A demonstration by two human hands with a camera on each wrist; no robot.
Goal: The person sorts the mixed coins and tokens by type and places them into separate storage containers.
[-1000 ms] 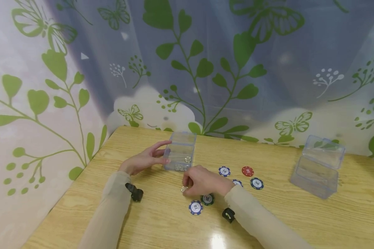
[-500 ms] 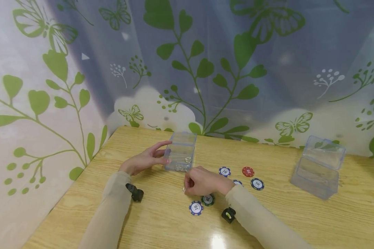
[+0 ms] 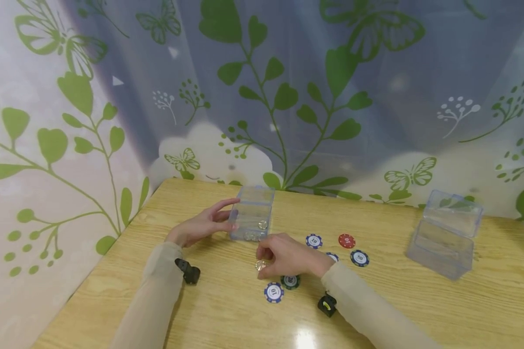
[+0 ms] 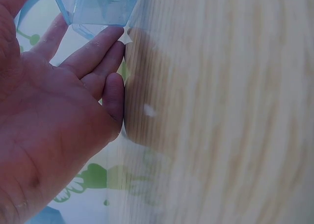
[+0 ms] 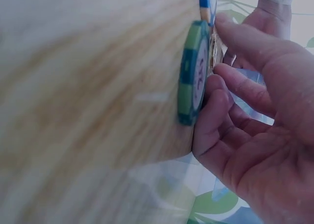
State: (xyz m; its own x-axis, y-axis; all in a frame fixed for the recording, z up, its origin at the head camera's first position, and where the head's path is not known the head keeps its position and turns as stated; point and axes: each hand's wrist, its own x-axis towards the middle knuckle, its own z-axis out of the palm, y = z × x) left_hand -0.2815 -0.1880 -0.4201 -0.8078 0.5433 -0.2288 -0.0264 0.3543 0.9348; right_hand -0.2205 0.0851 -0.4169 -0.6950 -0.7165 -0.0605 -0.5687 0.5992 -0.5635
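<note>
A clear plastic box (image 3: 250, 213) with its lid raised stands at the centre left of the table. One gold-coloured coin (image 3: 262, 225) and several more small round pieces lie inside it. My left hand (image 3: 203, 226) rests against the box's left side, fingers and thumb fairly straight; its fingers touch the clear plastic (image 4: 98, 8) in the left wrist view. In front of the box, my right hand (image 3: 290, 258) pinches another gold-coloured coin (image 3: 260, 265) between thumb and fingertips, low at the tabletop. Beside that hand, a green poker chip (image 5: 194, 74) shows in the right wrist view.
A blue chip (image 3: 273, 293) lies nearest me. Further right are another blue chip (image 3: 314, 241), a red chip (image 3: 347, 240) and a dark blue chip (image 3: 360, 258). A second clear open box (image 3: 441, 249) stands at the right. A patterned curtain (image 3: 305, 97) hangs behind the table.
The pinched coin, mostly hidden behind the right fingers half a second ago, shows again between the fingertips. The right wrist has shifted slightly. The left hand and box stay put.
</note>
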